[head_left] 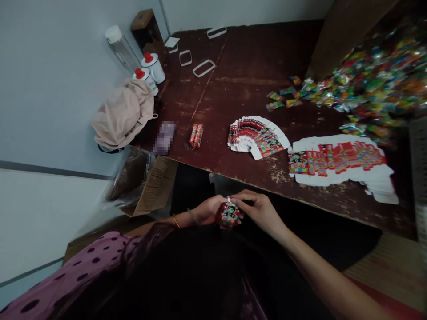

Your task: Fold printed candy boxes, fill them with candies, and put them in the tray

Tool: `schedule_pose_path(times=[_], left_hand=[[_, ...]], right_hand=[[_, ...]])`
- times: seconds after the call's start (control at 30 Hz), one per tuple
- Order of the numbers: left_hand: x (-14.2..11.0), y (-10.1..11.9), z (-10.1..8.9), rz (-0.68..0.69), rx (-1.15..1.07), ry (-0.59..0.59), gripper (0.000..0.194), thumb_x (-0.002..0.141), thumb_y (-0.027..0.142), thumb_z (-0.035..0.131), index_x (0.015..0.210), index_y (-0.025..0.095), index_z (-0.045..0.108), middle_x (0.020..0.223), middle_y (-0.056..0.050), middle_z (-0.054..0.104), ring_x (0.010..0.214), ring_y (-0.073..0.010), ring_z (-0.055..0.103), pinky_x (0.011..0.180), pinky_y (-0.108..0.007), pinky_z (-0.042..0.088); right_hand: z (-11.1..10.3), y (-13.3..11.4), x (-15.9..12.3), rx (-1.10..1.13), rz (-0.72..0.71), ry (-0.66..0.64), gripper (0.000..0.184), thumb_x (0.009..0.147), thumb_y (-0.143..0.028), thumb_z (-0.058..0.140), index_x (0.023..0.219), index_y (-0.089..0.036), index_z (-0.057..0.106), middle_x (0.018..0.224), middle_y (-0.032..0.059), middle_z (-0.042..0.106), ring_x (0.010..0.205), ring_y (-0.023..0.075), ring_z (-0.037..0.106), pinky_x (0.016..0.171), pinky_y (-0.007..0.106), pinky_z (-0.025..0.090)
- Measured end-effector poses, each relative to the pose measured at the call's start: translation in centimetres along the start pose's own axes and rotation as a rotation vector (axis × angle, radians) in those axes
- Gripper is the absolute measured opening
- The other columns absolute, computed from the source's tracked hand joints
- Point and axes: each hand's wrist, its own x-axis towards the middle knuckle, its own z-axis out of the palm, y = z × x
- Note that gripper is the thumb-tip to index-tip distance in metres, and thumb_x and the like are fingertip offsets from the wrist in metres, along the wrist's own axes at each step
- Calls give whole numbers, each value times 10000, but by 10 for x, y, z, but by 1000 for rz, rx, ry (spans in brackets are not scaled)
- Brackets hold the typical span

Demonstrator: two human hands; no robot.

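Both hands meet low in front of me, below the table's near edge. My left hand [207, 210] is wrapped round a small red printed carton [229, 215]. My right hand [256, 208] pinches the top of the same carton with its fingertips. On the dark wooden table [247, 71] lie a fanned stack of flat printed carton blanks [256, 135], a second spread of blanks [340, 162] to its right, and two finished red cartons [196, 135] side by side.
A heap of colourful wrapped sweets [376, 75] fills the table's right rear. Two white jars with red knobs [151, 70], a clear bottle [120, 44] and a pink cloth [123, 113] sit at the left. An open cardboard box with plastic lining [147, 182] stands below the table.
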Motion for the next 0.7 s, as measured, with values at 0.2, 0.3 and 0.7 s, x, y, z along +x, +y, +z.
schedule_pose_path(times=[0.2, 0.3, 0.7], left_hand=[[-6, -4, -3, 23, 48, 72, 346, 555, 128, 689, 897, 137, 636, 785, -18, 648, 706, -129, 604, 689, -251, 452], [-1, -4, 3, 67, 46, 109, 341, 592, 143, 686, 929, 153, 631, 765, 9, 620, 681, -105, 573, 685, -234, 435], [2, 65, -8, 307, 520, 117, 401, 570, 335, 844, 806, 142, 585, 702, 27, 606, 602, -85, 548, 603, -210, 407]], right_hand=[[-1, 10, -12, -169, -253, -66, 241, 894, -369, 562, 1045, -308, 739, 996, 65, 688, 931, 227, 627, 822, 391, 524], [10, 18, -22, -184, -263, 0, 317, 875, -361, 583, 1177, -328, 672, 1162, 73, 632, 1099, 260, 567, 942, 455, 479], [-97, 0, 41, -52, -19, -22, 329, 856, -485, 571, 1016, -237, 714, 984, 64, 719, 896, 227, 657, 798, 352, 512]])
